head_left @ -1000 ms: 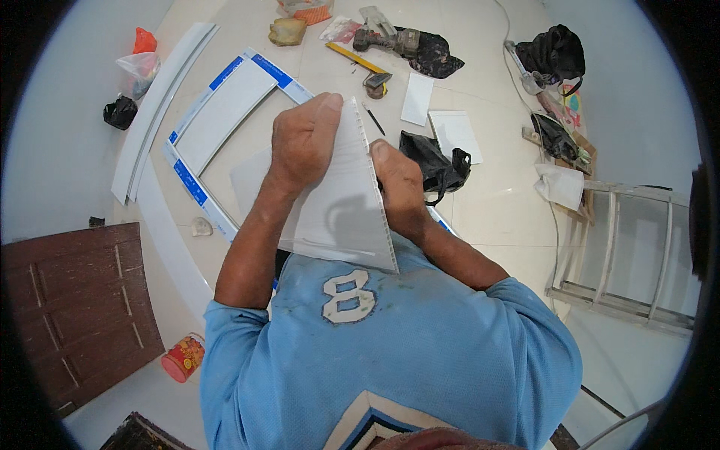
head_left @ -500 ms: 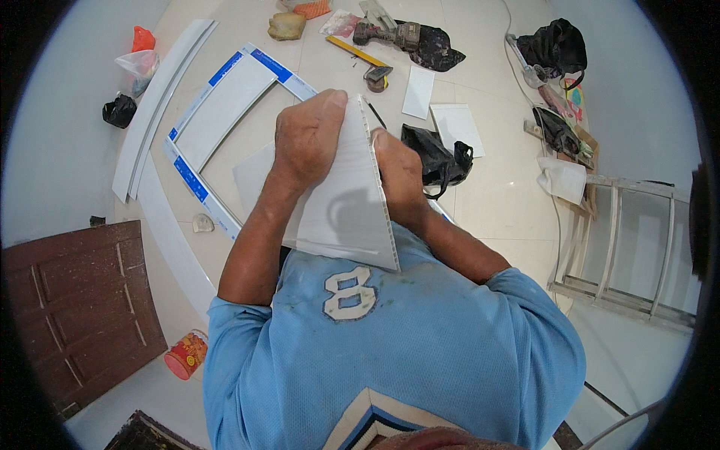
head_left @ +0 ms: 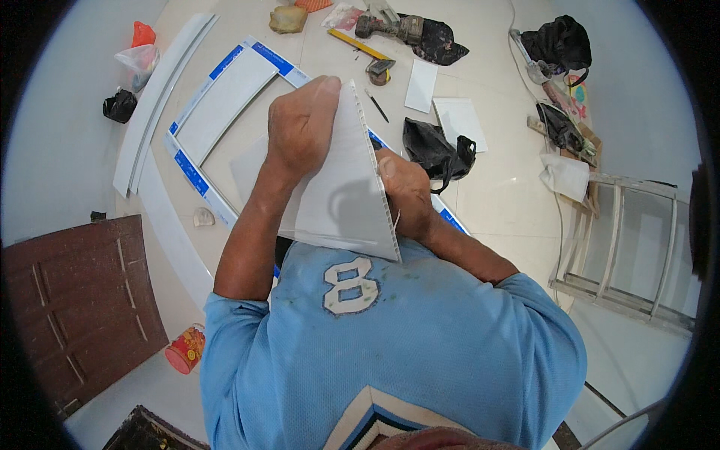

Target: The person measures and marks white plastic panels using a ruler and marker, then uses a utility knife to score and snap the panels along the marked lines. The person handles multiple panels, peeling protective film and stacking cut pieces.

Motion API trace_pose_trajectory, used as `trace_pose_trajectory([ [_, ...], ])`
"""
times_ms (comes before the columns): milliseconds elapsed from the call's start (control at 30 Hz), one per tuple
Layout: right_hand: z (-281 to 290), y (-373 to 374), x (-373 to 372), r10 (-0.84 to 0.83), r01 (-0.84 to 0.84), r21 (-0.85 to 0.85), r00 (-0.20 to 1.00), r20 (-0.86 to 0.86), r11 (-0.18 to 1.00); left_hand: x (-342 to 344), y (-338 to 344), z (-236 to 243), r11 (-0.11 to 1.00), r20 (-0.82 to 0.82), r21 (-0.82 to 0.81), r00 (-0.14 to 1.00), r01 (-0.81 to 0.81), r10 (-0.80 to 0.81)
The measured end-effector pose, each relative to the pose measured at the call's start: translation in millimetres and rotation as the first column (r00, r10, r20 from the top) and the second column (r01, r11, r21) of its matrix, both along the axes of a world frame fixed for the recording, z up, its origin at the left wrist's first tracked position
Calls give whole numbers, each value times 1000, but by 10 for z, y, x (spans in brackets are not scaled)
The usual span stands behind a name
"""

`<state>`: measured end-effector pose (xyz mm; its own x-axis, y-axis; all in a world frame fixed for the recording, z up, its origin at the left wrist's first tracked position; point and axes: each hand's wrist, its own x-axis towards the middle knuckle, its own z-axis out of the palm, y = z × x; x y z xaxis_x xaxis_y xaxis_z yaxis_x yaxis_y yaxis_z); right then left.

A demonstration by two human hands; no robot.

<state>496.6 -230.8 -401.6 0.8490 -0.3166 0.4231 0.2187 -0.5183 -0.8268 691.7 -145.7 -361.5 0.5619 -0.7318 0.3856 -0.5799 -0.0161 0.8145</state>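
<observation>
A white hollow-core plastic panel (head_left: pixel 334 176) is tilted up in front of my chest, its ribbed cut edge facing right. My left hand (head_left: pixel 301 124) is closed around the panel's upper left part. Against the cut edge on the other side is my right hand (head_left: pixel 405 187), fingers curled. A small dark piece shows at its fingertips, but what it holds is mostly hidden. A thin pale sliver sticks out from the panel edge below that hand. Behind the panel, a white frame with blue film strips (head_left: pixel 191 176) lies on the floor.
Long white strips (head_left: pixel 161 105) lie at left. Ahead are a cordless drill (head_left: pixel 390 28), a yellow-bladed square (head_left: pixel 360 45), a tape measure (head_left: pixel 379 72), a thin black pen-like stick (head_left: pixel 377 106), white offcuts (head_left: pixel 421 85) and a black bag (head_left: pixel 435 150). A metal ladder (head_left: pixel 615 240) lies at right.
My right hand has slid down along the panel's cut edge, and a thin sliver now shows there. My left hand and the panel's top have shifted slightly up and left.
</observation>
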Motion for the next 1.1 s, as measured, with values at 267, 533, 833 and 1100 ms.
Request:
trace_pose_trajectory([
  [267,24,9,22,13,-8,289,1000,-17,957,2,-49,-36,999,-11,-36,999,-35,34],
  [533,-78,63,-68,70,-89,354,995,67,931,-2,-33,-68,999,-7,-41,1000,-14,13],
  [833,-78,41,-106,89,-96,310,995,37,946,12,-25,-68,999,-26,-32,1000,-13,12],
  [1100,-219,59,-313,254,-172,601,966,-55,780,92,18,-105,998,-57,-46,998,-42,39],
])
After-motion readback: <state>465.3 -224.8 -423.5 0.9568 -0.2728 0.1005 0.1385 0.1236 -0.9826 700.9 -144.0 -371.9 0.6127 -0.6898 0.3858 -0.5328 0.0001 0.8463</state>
